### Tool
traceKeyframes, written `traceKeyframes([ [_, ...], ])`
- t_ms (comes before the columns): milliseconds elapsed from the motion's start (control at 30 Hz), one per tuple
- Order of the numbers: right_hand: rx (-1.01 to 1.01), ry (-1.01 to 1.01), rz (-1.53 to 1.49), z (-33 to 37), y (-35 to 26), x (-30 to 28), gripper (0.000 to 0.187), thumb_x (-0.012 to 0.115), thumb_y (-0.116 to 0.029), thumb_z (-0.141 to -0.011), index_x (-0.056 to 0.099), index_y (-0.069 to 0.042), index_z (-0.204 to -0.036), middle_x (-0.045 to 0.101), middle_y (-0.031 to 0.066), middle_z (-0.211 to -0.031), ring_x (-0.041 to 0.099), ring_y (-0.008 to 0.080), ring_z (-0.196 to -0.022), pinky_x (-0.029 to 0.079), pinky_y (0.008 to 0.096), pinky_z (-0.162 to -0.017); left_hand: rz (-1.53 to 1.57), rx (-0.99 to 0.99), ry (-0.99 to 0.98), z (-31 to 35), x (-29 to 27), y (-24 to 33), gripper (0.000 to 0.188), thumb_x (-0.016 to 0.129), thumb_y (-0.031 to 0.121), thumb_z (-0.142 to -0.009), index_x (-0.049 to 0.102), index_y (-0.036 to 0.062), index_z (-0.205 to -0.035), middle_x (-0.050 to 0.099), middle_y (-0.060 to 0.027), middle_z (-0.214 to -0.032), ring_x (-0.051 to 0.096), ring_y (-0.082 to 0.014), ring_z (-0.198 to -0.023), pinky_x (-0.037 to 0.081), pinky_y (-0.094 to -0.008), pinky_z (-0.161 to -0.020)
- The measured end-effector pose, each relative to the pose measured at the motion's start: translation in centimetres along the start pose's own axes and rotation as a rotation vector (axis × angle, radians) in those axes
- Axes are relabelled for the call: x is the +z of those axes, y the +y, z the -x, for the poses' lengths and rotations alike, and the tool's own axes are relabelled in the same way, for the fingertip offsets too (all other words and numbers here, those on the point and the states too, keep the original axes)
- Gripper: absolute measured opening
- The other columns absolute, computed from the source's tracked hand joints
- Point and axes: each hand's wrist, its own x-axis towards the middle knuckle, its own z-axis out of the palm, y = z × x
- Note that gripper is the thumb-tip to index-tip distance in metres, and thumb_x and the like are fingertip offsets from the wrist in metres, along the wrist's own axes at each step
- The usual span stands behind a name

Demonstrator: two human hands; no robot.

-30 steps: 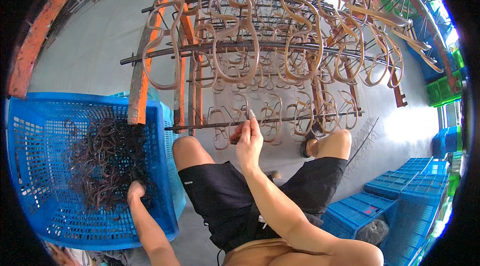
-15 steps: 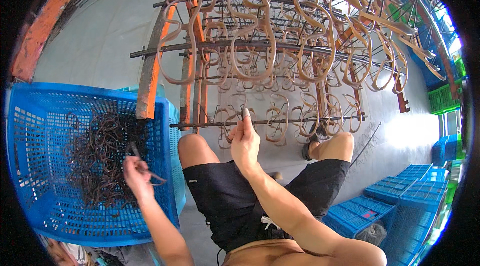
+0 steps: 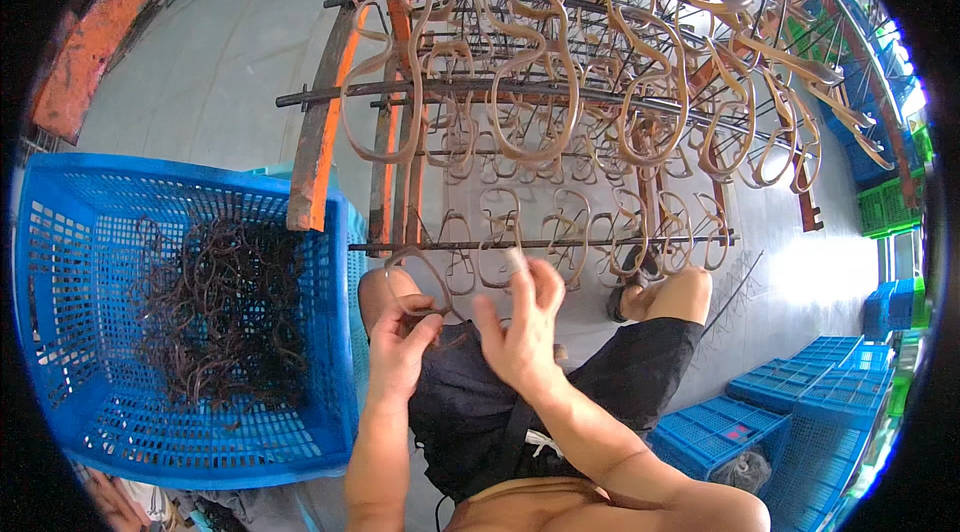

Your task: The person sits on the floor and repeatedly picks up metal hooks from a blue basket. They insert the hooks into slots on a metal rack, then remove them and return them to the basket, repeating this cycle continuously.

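My left hand [image 3: 401, 344] is closed on a thin, curved brown loop [image 3: 440, 282], which rises from my fingers above my knee. A short end of it pokes out to the right of my thumb. Beside it, my right hand [image 3: 522, 330] is open, thumb and fingers apart, with a whitish cover on one fingertip. The right hand is just below a low dark rod [image 3: 620, 243] on which several brown rounded loops hang. Larger figure-eight loops [image 3: 535, 72] hang from a higher rod.
A blue plastic basket [image 3: 200, 447] with a tangle of dark curved strips [image 3: 225, 312] stands on my left. An orange metal rack [image 3: 308, 197] rises ahead, full of rods and loops. Blue crates [image 3: 720, 427] stand at the lower right, and green crates [image 3: 885, 197] farther off.
My left hand has come out of the basket and moved right, bringing the brown loop before me. The right hand has moved slightly down and right, off the low rod, its fingers spreading.
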Motion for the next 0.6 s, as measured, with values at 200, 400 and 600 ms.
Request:
traceKeyframes([
  [200, 0.326, -0.128, -0.622, 0.8, 0.7, 5.4, 0.033, 0.049, -0.008, -0.093, 0.046, 0.003, -0.124, 0.051, 0.0058, -0.073, 0.05, 0.0103, -0.064, 0.045, 0.024, -0.059, -0.05, 0.192, 0.091, -3.9, 1.6, -0.6, 0.024, 0.061, 0.01, -0.086, 0.055, -0.0002, -0.107, 0.058, -0.0039, -0.091, 0.053, -0.0087, -0.079, 0.044, -0.0218, -0.068],
  [400, 0.629, 0.161, -0.654, -1.2, -0.4, 9.8, 0.033, 0.046, -0.011, -0.094, 0.047, 0.005, -0.123, 0.058, 0.0109, -0.082, 0.055, 0.0127, -0.071, 0.047, 0.027, -0.064, -0.82, 0.408, 0.244, -6.1, 1.0, -0.3, 0.025, 0.06, 0.016, -0.087, 0.056, 0.005, -0.109, 0.049, -0.0086, -0.105, 0.052, -0.0134, -0.081, 0.045, -0.0258, -0.072],
  [600, 0.471, 0.197, -0.265, -1.2, 0.4, 11.2, 0.027, 0.046, -0.013, -0.094, 0.052, 0.001, -0.117, 0.061, 0.0109, -0.072, 0.058, 0.016, -0.061, 0.048, 0.0303, -0.056, -1.088, 0.705, 0.179, -7.5, 0.5, -0.6, 0.015, 0.066, 0.01, -0.08, 0.064, 0.0032, -0.093, 0.054, -0.0125, -0.099, 0.056, -0.0266, -0.082, 0.047, -0.0347, -0.071],
])
